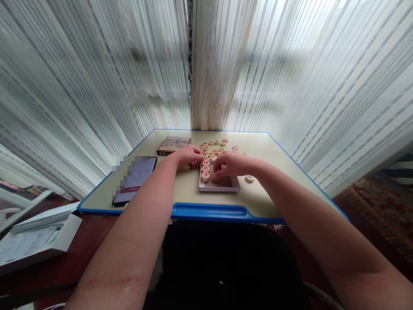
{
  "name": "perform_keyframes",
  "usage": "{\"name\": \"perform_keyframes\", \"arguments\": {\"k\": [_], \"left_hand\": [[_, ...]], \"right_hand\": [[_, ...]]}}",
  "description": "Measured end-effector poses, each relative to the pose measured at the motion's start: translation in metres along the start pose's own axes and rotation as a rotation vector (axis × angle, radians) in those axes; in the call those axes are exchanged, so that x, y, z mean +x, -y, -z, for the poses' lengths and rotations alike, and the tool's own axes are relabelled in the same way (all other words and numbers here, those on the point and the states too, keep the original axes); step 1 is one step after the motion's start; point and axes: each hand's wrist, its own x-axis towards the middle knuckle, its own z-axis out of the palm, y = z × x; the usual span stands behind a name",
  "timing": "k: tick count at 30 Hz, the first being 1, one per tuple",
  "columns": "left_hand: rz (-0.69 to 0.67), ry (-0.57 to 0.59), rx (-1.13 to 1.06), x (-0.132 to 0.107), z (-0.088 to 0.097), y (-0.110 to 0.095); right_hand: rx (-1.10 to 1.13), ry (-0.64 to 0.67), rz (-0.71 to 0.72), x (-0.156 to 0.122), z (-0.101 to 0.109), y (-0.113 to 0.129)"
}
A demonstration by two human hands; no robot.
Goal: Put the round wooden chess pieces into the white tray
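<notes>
A shallow open box (220,189) sits on the small table in front of me. Along its left wall, round wooden Chinese chess pieces (205,176) with red characters stand in a column. Inside the box, my right hand (229,162) pinches another Chinese chess piece (215,176) beside that column, low against the floor. My left hand (191,155) is at the far left corner of the box, its fingers curled and pressed together; what they hold, if anything, is hidden. More loose pieces (216,142) are scattered behind the box, partly covered by my hands.
A flat printed box lid (174,144) lies at the back left. A phone (137,178) showing a timer rests left of my forearm. One loose piece (249,178) lies right of the box. The table (284,172) has a blue raised rim (209,211); curtains hang behind.
</notes>
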Motion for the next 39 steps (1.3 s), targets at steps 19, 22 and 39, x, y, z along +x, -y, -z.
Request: {"name": "perform_keyframes", "arguments": {"k": [19,22,39], "left_hand": [[0.036,0.003,0.059,-0.006,-0.001,-0.009],[0.041,-0.006,0.058,-0.007,-0.001,-0.010],[0.023,-0.002,0.036,-0.003,-0.001,-0.004]], "right_hand": [[0.038,0.176,-0.005,-0.002,-0.001,-0.005],[0.077,0.195,-0.011,-0.003,-0.001,-0.003],[0.023,0.118,-0.014,0.000,-0.005,-0.003]]}}
